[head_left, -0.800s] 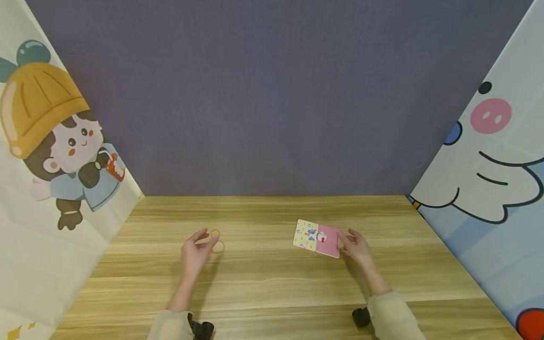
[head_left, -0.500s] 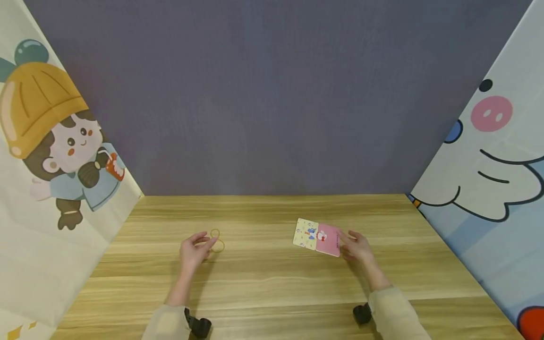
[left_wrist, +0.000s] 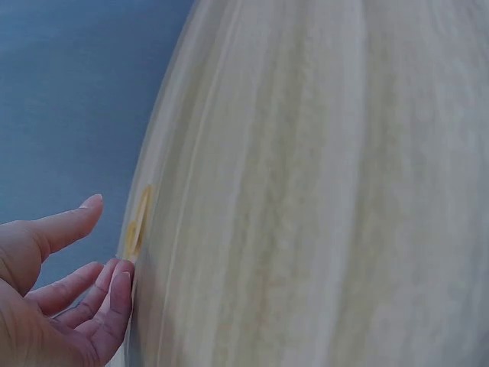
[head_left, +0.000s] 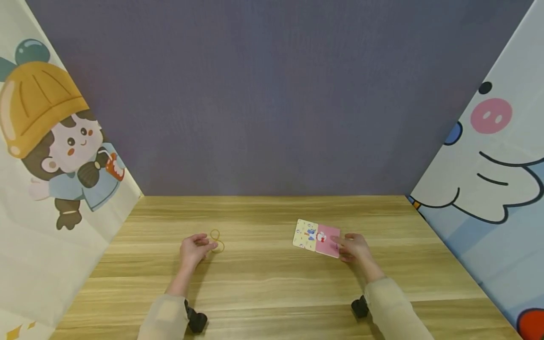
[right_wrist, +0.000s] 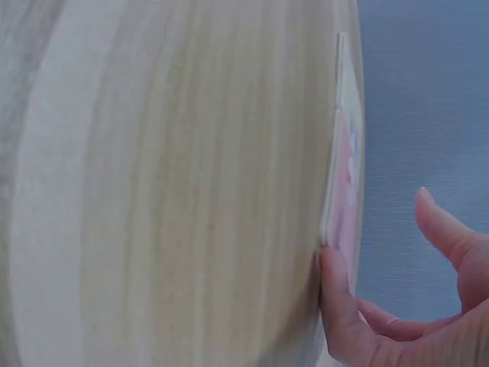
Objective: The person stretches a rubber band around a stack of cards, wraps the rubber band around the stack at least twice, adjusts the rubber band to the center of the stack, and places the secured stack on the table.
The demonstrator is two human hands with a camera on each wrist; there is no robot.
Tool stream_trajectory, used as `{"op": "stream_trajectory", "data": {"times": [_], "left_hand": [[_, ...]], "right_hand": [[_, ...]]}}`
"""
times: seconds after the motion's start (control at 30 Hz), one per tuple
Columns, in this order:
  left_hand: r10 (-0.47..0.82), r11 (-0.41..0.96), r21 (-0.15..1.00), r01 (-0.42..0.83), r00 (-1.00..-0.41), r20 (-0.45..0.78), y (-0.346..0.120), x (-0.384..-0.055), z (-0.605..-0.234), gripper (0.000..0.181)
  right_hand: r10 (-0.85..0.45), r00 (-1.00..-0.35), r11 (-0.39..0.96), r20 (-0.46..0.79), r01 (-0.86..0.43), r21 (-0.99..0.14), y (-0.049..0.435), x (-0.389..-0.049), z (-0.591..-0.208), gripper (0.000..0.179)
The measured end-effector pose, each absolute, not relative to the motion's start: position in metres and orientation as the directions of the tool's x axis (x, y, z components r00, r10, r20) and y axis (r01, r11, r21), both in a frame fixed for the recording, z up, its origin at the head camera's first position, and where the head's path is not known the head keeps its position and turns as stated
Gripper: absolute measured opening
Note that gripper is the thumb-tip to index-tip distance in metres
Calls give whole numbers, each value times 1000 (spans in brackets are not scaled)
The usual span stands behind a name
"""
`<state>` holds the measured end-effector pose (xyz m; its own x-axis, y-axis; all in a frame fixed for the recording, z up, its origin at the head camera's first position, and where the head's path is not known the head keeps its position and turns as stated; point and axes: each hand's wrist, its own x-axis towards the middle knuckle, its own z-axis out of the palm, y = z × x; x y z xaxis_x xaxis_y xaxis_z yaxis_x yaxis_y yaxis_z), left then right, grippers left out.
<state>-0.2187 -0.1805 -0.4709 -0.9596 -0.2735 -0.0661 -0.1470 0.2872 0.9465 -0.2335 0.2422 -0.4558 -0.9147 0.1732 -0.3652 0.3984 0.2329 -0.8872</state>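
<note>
A thin yellow rubber band (head_left: 217, 241), twisted into a figure eight, lies on the wooden table. My left hand (head_left: 194, 250) is just left of it, and its thumb overlaps the band in the head view. The left wrist view shows that thumb held apart from the bent fingers (left_wrist: 111, 306), with the band (left_wrist: 139, 220) just beyond them. On the right, a small yellow-and-pink card (head_left: 316, 238) with cartoon prints lies flat, a seam across its middle. My right hand (head_left: 356, 247) reaches its pink end; a fingertip meets the edge, while the thumb (right_wrist: 443, 225) stays raised away from it.
The light wooden table (head_left: 263, 293) ends at a dark grey upright panel (head_left: 272, 104). Cartoon-printed panels flank it, a child in a yellow hat (head_left: 46, 108) on the left and a white pig-nosed figure (head_left: 501, 141) on the right.
My left hand has shifted slightly back toward me and left. My right thumb has moved a little further left over the card's pink end. Band and card lie where they were.
</note>
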Motion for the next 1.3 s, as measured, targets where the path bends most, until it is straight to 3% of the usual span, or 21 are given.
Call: {"op": "stream_trajectory", "data": {"times": [0.33,0.8,1.07,1.3], "left_hand": [[-290,430,891,-144,-957,-15,-177,-221,-478,44],[-318,510,837,-198,-948,-31,-172,-223,-478,39],[-316,554,811,-186,-949,-1,-171,-223,-475,35],[-311,565,802,-194,-950,-11,-169,-219,-473,31]], "right_hand": [[243,-913,324,-329,395,-859,238,-242,-468,71],[330,-920,471,-213,356,-807,228,-244,-474,65],[338,-917,499,-209,364,-787,221,-245,-471,64],[354,-913,578,-204,385,-719,219,-247,-469,45]]}}
